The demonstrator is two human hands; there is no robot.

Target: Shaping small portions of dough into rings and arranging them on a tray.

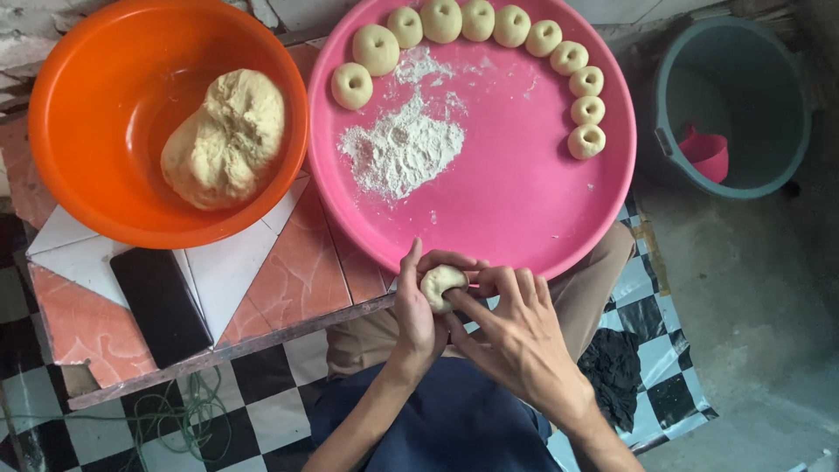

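Observation:
My left hand cups a small ball of pale dough just below the near rim of the big pink tray. The fingers of my right hand press into the same dough ball from the right. Along the tray's far and right rim sit several shaped dough rings, each with a dent in the middle. A heap of white flour lies on the tray's left half. A large lump of dough rests in the orange bowl at the left.
A dark phone lies on the tiled tabletop near its front edge. A grey bucket with a pink scoop stands on the floor at the right. Green cord and a dark cloth lie on the checkered floor.

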